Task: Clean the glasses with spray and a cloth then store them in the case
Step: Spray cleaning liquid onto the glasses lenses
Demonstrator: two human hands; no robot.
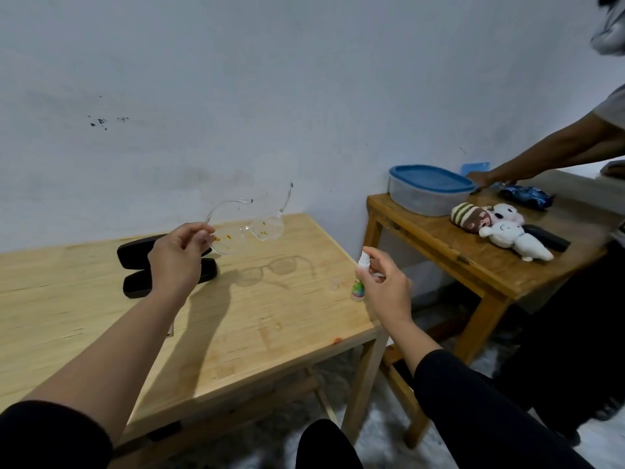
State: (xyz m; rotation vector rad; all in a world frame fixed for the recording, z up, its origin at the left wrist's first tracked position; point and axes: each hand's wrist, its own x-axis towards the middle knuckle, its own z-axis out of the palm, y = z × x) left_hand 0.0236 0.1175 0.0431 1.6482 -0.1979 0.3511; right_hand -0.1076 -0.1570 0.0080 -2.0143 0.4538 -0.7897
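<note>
My left hand [179,255] holds clear-framed glasses [248,230] by the left lens edge, lifted above the light wooden table [236,333]. Orange specks dot both lenses and the temples point up toward the wall. A small white spray bottle [361,277] sits in my right hand [385,289], with the index finger on its nozzle, to the right of the glasses. The black glasses case [135,265] lies open on the table behind my left hand, partly hidden by it. A small clear cap [334,285] stands beside the bottle. No cloth is visible.
A second, darker wooden table [473,262] stands to the right with a blue-lidded container [427,191], plush toys [497,225], a blue toy car [526,196] and a black case. Another person's arm [541,154] reaches over it. An orange smear [337,340] marks my table's edge.
</note>
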